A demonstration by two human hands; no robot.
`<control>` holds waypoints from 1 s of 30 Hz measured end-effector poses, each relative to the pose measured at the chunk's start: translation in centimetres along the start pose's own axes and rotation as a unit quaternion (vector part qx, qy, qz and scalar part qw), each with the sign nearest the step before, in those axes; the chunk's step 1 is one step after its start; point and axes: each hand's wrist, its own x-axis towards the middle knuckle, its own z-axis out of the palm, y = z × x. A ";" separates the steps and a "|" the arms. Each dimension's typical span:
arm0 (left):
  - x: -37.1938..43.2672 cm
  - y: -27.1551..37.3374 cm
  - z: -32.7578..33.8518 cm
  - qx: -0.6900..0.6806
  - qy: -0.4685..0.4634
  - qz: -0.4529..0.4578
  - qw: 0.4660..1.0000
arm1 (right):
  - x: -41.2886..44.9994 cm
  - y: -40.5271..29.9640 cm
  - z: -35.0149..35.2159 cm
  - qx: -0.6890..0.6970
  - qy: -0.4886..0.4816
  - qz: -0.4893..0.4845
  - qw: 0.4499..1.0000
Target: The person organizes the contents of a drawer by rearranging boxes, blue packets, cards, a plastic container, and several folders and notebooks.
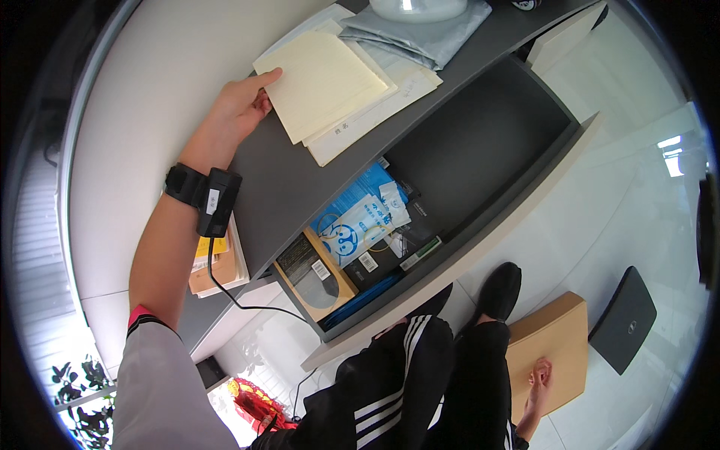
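Note:
My left hand (pixel 245 104) grips the left edge of a cream paper envelope or folder (pixel 326 84), thumb on top and fingers curled at its side. It lies over more papers (pixel 365 125), some bearing writing, on a dark grey desktop (pixel 281 174). A black device (pixel 219 202) with a cable is strapped to my left wrist. My right hand (pixel 540 376) hangs low at the right, fingers loosely curled, with nothing visible in it; a brown cardboard box (pixel 554 337) appears behind it. Below the desktop, an open drawer (pixel 478 124) holds boxes and a blue-and-white packet (pixel 357 228).
A grey plastic mailing bag (pixel 422 34) lies under a white rounded object (pixel 419 8) at the desk's back. More papers and packets (pixel 219 261) sit at the left. The drawer front (pixel 461 253) juts out before my legs. A black laptop-like object (pixel 624 320) is at the right.

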 end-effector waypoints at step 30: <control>-16.5 3.9 -6.2 0.150 0.099 0.156 0.971 | -0.7 -2.2 1.0 0.007 -0.023 -0.019 1.000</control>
